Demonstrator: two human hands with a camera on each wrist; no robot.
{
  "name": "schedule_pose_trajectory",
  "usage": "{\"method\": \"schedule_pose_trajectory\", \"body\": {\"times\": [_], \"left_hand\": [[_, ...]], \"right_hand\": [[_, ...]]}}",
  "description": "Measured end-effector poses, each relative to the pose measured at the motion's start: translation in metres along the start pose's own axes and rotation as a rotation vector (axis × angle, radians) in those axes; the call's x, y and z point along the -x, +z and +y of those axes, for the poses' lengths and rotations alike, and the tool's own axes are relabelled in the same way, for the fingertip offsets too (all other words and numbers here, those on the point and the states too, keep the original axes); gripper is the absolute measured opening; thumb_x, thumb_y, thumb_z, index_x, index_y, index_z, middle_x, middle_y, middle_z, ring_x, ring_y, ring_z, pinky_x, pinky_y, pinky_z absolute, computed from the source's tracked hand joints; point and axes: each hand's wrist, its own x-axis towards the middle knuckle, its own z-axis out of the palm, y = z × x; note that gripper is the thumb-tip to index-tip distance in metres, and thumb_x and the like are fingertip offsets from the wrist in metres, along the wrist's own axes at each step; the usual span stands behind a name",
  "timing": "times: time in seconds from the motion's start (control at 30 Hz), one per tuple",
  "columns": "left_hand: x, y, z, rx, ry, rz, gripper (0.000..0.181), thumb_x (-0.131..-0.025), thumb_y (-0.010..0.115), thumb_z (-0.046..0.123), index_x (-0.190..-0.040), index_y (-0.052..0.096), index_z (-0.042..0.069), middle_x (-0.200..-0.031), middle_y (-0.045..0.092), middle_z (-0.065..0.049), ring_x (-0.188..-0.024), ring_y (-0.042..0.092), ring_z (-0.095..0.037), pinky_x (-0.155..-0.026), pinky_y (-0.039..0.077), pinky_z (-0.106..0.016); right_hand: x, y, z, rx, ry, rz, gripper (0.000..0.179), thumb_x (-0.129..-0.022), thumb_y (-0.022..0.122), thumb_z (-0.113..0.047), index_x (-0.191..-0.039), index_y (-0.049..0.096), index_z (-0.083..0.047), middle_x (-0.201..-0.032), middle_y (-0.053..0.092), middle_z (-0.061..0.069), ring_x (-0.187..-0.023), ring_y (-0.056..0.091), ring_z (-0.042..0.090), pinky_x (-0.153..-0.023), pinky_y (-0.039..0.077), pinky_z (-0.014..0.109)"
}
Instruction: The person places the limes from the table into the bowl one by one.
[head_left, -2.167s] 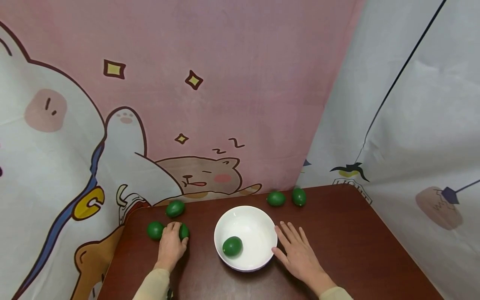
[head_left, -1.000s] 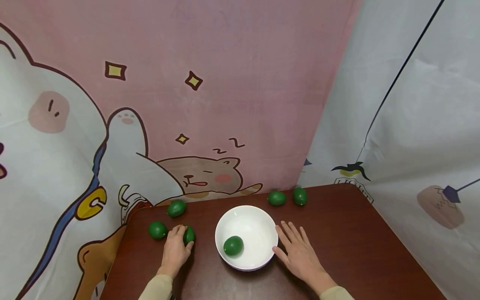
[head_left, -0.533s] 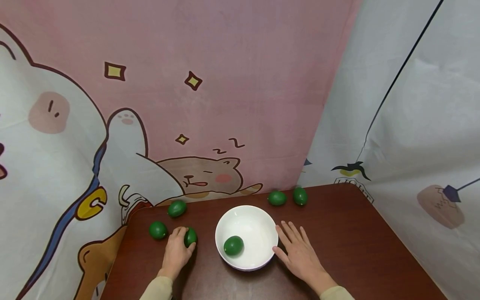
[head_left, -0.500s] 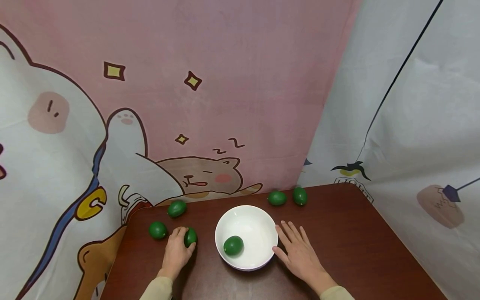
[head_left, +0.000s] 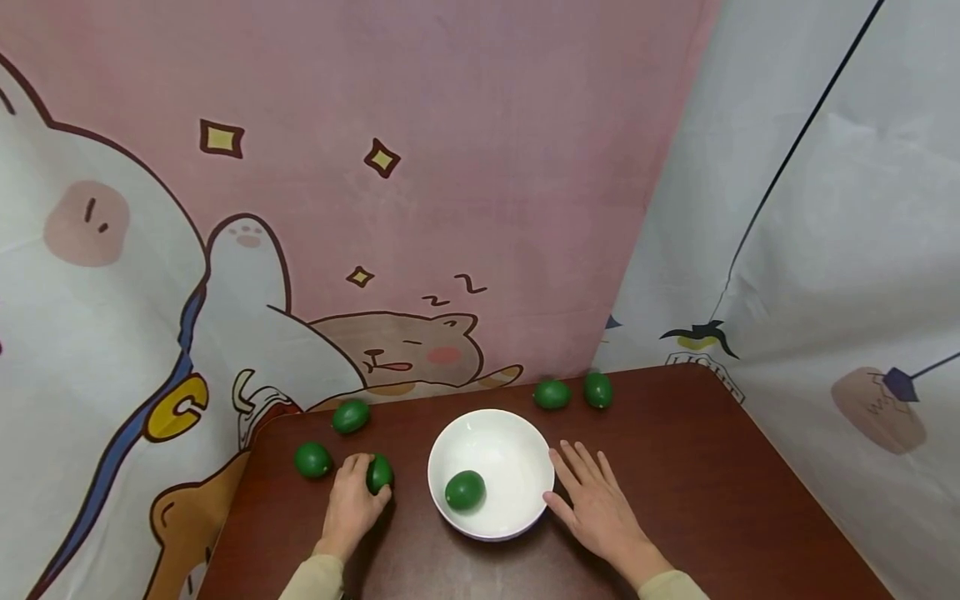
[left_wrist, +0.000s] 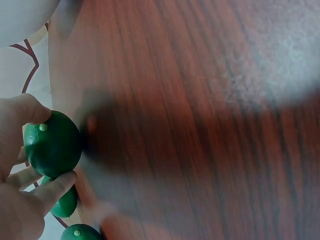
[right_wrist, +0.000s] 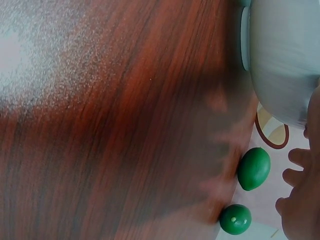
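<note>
A green lime (head_left: 379,473) sits between the thumb and fingers of my left hand (head_left: 352,503); the left wrist view shows the thumb on one side of the lime (left_wrist: 53,144) and fingertips on the other. The white bowl (head_left: 517,487) stands to the right of it on the table, with one lime (head_left: 465,491) inside. My right hand (head_left: 597,510) has its fingers spread and straight, thumb and fingertips right at the bowl's right rim. In the right wrist view that hand (right_wrist: 302,192) is partly out of frame beside the bowl's outer wall (right_wrist: 287,55).
Two more limes lie on the left, one lime (head_left: 312,460) beside my left hand and another lime (head_left: 351,416) farther back. At the rear edge are a lime (head_left: 552,394) and a lime (head_left: 597,390). A printed cloth (head_left: 525,208) hangs behind the brown table (head_left: 712,467).
Over the two seconds my left hand has shifted slightly right with its lime, away from the lime on its left. The right hand and the bowl have stayed in place.
</note>
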Motion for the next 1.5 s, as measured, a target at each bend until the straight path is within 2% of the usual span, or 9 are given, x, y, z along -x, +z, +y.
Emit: {"method": "schedule_pose_trajectory", "body": {"times": [0.17,0.4,0.57,0.83,1.27,1.5], "left_hand": [[0.001,0.002,0.003,0.0,0.011,0.015,0.052,-0.076,0.084,0.006,-0.123,0.064,-0.004,-0.125,0.06,-0.026,-0.107,0.063,-0.042,-0.086,0.055,-0.056],[0.0,0.003,0.008,0.011,0.042,0.068,0.052,-0.073,0.084,0.007,-0.121,0.065,-0.002,-0.122,0.062,-0.024,-0.104,0.063,-0.039,-0.084,0.055,-0.054],[-0.003,0.002,0.012,0.011,0.033,0.068,0.054,-0.075,0.084,0.01,-0.124,0.064,0.0,-0.125,0.061,-0.022,-0.106,0.062,-0.038,-0.084,0.055,-0.053],[-0.007,-0.004,0.021,0.021,0.029,0.041,0.057,-0.079,0.082,0.013,-0.13,0.062,0.001,-0.131,0.058,-0.022,-0.109,0.061,-0.037,-0.088,0.055,-0.052],[-0.012,-0.018,0.044,0.046,0.099,0.098,0.054,-0.078,0.083,0.012,-0.127,0.063,0.003,-0.129,0.059,-0.019,-0.111,0.06,-0.037,-0.09,0.055,-0.052],[-0.013,-0.022,0.054,0.05,0.125,0.102,0.054,-0.078,0.084,0.012,-0.127,0.064,0.002,-0.131,0.059,-0.02,-0.112,0.06,-0.037,-0.09,0.056,-0.052]], "right_hand": [[0.0,0.0,0.0,-0.004,-0.003,0.003,0.069,-0.101,0.059,-0.051,-0.157,0.046,-0.012,-0.162,0.042,0.015,-0.151,0.035,0.04,-0.123,0.016,0.061],[-0.001,-0.001,-0.001,-0.006,-0.002,0.0,0.069,-0.101,0.059,-0.05,-0.157,0.046,-0.012,-0.161,0.042,0.016,-0.151,0.034,0.039,-0.123,0.017,0.062],[-0.001,-0.001,0.0,-0.002,0.002,-0.006,0.069,-0.101,0.059,-0.051,-0.157,0.046,-0.012,-0.162,0.042,0.015,-0.152,0.033,0.039,-0.123,0.016,0.061],[-0.001,-0.001,0.0,0.005,-0.002,-0.004,0.069,-0.101,0.059,-0.052,-0.157,0.046,-0.012,-0.161,0.042,0.016,-0.152,0.033,0.038,-0.123,0.016,0.061],[0.0,0.0,0.0,0.014,-0.006,0.006,0.069,-0.101,0.059,-0.052,-0.156,0.047,-0.012,-0.161,0.042,0.015,-0.152,0.034,0.038,-0.123,0.017,0.061],[-0.001,0.001,0.0,0.021,0.001,-0.008,0.069,-0.102,0.058,-0.053,-0.157,0.046,-0.013,-0.162,0.041,0.015,-0.152,0.033,0.038,-0.123,0.016,0.061]]}}
